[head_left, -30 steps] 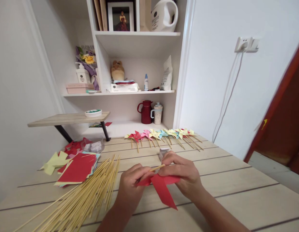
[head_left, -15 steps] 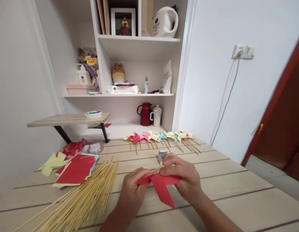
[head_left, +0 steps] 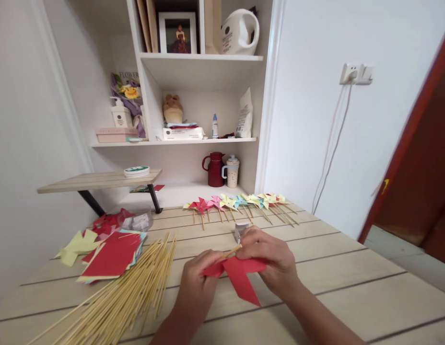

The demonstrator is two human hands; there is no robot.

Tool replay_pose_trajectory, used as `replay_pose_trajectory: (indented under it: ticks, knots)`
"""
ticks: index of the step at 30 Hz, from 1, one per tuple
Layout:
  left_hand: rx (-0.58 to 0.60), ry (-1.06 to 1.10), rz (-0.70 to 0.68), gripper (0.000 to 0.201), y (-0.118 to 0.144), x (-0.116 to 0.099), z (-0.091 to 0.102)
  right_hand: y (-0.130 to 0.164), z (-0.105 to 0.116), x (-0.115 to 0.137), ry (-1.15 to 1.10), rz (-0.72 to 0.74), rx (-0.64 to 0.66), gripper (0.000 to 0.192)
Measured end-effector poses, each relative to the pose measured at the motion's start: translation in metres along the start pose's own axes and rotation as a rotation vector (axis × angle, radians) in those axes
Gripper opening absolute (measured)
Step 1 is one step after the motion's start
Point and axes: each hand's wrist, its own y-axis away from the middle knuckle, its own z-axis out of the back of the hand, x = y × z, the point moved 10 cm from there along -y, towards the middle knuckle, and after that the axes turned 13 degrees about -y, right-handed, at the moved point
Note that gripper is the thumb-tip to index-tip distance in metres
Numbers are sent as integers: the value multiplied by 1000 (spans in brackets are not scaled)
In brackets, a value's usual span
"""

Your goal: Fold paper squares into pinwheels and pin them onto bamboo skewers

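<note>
Between my hands, above the table, is a red paper pinwheel [head_left: 241, 282] with a thin wooden stick [head_left: 232, 251] lying across its back. My left hand [head_left: 199, 275] is closed on the left side of the paper and the near end of the stick, thumb on top. My right hand [head_left: 269, 256] pinches the paper on the right, its fingertips by the stick's tip. One red blade hangs down toward me. Just beyond the right fingers stands a small silvery-white box or roll [head_left: 241, 231], partly covered by them. Whatever lies under the right fingertips is hidden.
Left of my hands lie a pile of wooden sticks [head_left: 136, 287], a stack of coloured paper [head_left: 112, 254] and a yellow pinwheel blank [head_left: 77, 248]. Finished pinwheels [head_left: 228, 203] line the table's back edge. A small raised shelf [head_left: 100, 180] stands at the back left.
The view has shifted slightly. Both hands keep their hold on the red pinwheel and stick, with hardly any movement.
</note>
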Motion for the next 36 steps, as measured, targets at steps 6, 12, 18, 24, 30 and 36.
replay_pose_trajectory:
  ticks: [6, 12, 18, 24, 30, 36]
  knots:
    - [-110, -216, -164, 30, 2, -16, 11, 2, 1, -2, -21, -8, -5, 14]
    - [-148, -324, -237, 26, 3, -25, 14, 3, 2, -4, -14, -14, -12, 13]
    - [-99, -222, -241, 26, 2, -25, 9, 3, 1, -1, -11, -4, -4, 15]
    - [-129, -339, -338, 27, 3, -37, 13, 2, 0, 4, -6, 8, -2, 12]
    - [-223, -513, -442, 21, 4, -57, 20, 2, 2, 5, -91, 11, -70, 7]
    - [-237, -621, -472, 21, 5, -62, 22, 2, 4, 3, -82, 2, -107, 26]
